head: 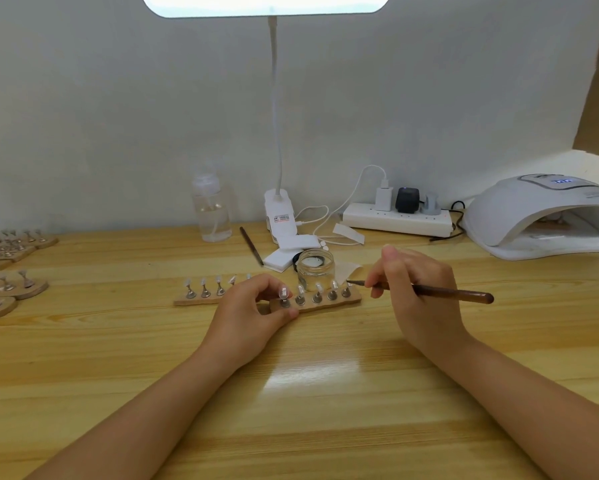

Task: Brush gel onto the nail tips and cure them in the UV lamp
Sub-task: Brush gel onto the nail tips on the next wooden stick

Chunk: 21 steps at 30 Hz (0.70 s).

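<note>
Two wooden holder strips lie mid-table, each carrying several clear nail tips on metal stands. My left hand [256,306] pinches the left end of the nearer strip [325,301], thumb in front and fingers behind its first nail tip [283,292]. The farther strip [194,299] lies behind and to the left. My right hand [419,289] grips a brown wooden brush [457,294], whose bristle end points left at the nearer strip's right end. An open glass gel jar [315,266] stands just behind the strips. The white UV lamp [540,216] sits at the far right, opening toward me.
More wooden holders with nail tips [7,268] crowd the left edge. A clear pump bottle [212,209], a clip desk lamp [279,216], white pads [291,252], a second brush [251,245] and a power strip [396,220] with cables line the back wall.
</note>
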Available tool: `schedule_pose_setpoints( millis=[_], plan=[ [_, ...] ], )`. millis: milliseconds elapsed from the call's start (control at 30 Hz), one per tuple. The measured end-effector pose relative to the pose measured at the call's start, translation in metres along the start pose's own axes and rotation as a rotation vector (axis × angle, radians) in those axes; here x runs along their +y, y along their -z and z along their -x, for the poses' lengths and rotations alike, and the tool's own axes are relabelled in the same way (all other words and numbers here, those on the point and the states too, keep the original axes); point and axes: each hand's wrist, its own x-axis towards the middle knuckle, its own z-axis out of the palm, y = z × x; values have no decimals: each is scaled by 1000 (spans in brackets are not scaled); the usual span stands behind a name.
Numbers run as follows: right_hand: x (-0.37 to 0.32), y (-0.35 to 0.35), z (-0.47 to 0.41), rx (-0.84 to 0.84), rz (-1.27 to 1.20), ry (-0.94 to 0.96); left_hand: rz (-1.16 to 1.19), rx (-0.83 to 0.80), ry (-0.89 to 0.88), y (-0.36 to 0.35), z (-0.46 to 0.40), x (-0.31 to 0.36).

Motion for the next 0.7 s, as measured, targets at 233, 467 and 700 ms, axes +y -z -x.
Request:
schedule_pose_setpoints(
  millis=[233, 467, 700],
  plan=[
    [-1, 1, 0, -2, -38, -41, 15, 0, 13, 0, 1, 1],
    [1, 11, -10, 54, 50, -36, 55, 3, 34, 1, 1, 1],
    [18, 19, -9, -286, 461, -50, 135, 31, 73, 0, 1, 3]
  ],
)
